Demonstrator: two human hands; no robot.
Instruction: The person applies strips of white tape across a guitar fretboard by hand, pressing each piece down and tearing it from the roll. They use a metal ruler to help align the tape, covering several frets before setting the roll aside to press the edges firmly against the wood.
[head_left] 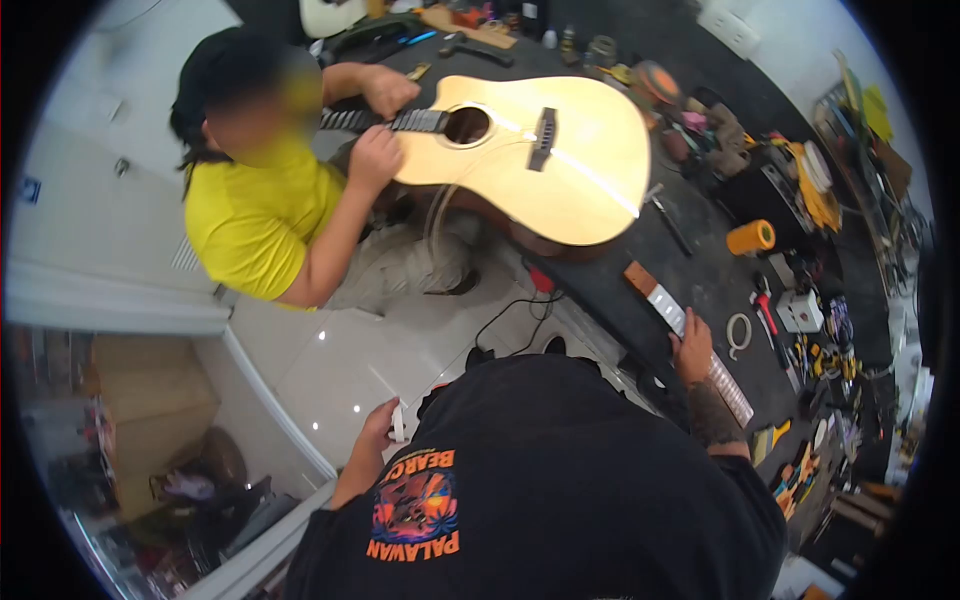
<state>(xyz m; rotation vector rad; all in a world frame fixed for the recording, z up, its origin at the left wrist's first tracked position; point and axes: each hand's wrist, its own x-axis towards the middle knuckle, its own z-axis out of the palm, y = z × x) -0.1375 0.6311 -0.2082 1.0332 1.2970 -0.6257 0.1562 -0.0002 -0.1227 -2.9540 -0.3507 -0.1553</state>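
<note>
My left hand (378, 422), low at my left side, is closed around a small white object (398, 422) that looks like a roll of tape seen edge-on. On the dark workbench, a long narrow guitar fretboard (732, 390) lies slantwise, with a brown end and pale sections along it. My right hand (692, 350) is over its middle, fingers curled onto the board. Just right of that hand, a pale tape ring (739, 336) lies on the bench.
Across from me, a person in a yellow shirt (255, 235) holds the neck of an acoustic guitar (580, 140). A hammer (475, 48), an orange cylinder (750, 237) and several hand tools lie on the workbench (715, 285). A black cable (515, 315) trails on the floor.
</note>
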